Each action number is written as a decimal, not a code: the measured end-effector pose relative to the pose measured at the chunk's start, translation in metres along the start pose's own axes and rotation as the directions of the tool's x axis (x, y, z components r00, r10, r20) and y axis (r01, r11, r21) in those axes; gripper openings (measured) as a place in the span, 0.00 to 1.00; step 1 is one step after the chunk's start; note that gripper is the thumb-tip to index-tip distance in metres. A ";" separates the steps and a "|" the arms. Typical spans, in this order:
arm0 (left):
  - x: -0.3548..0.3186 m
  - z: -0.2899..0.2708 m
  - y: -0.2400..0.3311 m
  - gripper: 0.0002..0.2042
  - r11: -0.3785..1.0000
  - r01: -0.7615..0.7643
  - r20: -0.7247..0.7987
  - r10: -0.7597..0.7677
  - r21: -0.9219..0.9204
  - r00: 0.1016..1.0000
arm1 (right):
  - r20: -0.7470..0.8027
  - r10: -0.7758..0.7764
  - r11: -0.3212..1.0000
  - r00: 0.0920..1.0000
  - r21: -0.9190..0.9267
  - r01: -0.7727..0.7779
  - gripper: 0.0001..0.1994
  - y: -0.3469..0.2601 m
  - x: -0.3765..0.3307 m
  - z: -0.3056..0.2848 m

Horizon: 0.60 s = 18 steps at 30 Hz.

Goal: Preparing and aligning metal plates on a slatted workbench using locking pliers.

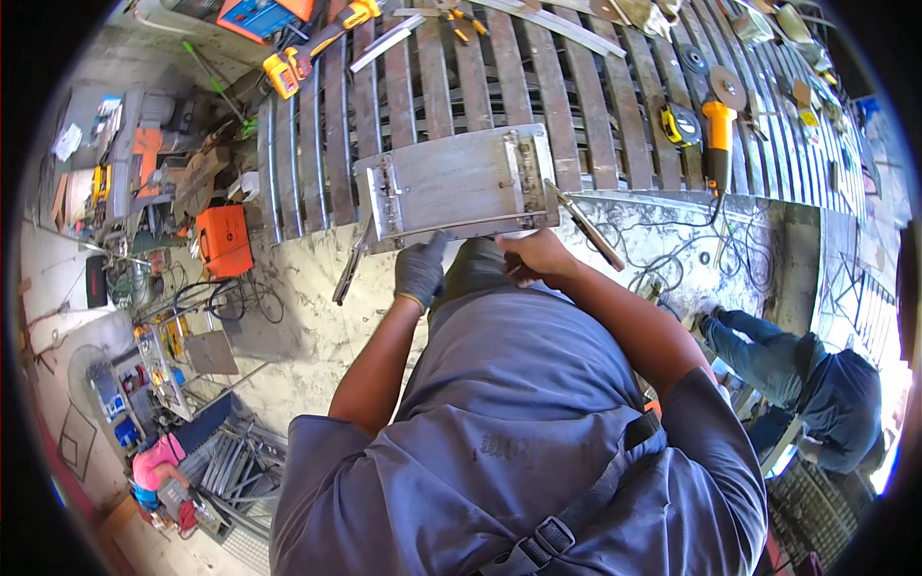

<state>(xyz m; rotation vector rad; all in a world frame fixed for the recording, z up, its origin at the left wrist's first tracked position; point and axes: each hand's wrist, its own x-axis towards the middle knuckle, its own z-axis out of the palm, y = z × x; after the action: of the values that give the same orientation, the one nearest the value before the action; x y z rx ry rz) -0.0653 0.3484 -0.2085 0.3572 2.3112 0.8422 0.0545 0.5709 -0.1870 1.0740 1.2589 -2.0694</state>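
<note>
A grey metal panel (451,184) with raised strips at both ends lies at the near edge of the slatted metal bench (538,91). Locking pliers (351,269) hang at its left side, and a second long-handled clamp (591,230) sticks out at its right. My left hand (419,272), in a dark grey glove, is just below the panel's near edge, a finger stretched toward it. My bare right hand (538,257) is by the same edge further right, fingers curled; whether anything small is in them is hidden.
On the bench lie a yellow cordless tool (312,50), a tape measure (681,125), an angle grinder (717,130) and metal strips (388,43). Cables (663,245) loop on the floor. An orange case (224,240) stands left. A person (816,384) bends at right; another person (158,466) is lower left.
</note>
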 end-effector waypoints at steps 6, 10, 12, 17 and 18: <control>-0.010 -0.013 0.049 0.13 0.532 -0.398 -0.195 0.749 0.748 0.634 | 0.124 -0.493 0.377 0.861 -0.862 0.340 0.11 -0.012 -0.006 0.025; 0.012 -0.005 0.039 0.13 0.542 -0.420 0.042 0.576 0.728 0.816 | 0.457 -0.739 -0.294 0.495 -0.880 0.373 0.11 -0.023 0.016 0.027; 0.018 -0.002 0.035 0.12 0.520 -0.435 0.156 0.495 0.735 0.855 | 0.576 -0.640 -0.567 0.509 -0.801 0.193 0.11 -0.026 0.027 0.030; 0.027 -0.002 0.029 0.11 0.519 -0.498 0.146 0.577 0.694 0.804 | 0.585 -0.586 -0.589 0.561 -0.783 0.201 0.11 -0.022 0.043 0.042; 0.028 -0.002 0.031 0.11 0.527 -0.512 0.161 0.573 0.678 0.804 | 0.553 -0.612 -0.559 0.565 -0.808 0.186 0.11 -0.021 0.045 0.043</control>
<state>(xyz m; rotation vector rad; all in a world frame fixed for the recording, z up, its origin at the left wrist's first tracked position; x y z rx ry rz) -0.0868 0.3831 -0.2005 1.4813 2.5477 0.1676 -0.0024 0.5424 -0.2017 -0.3397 3.1053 -0.1297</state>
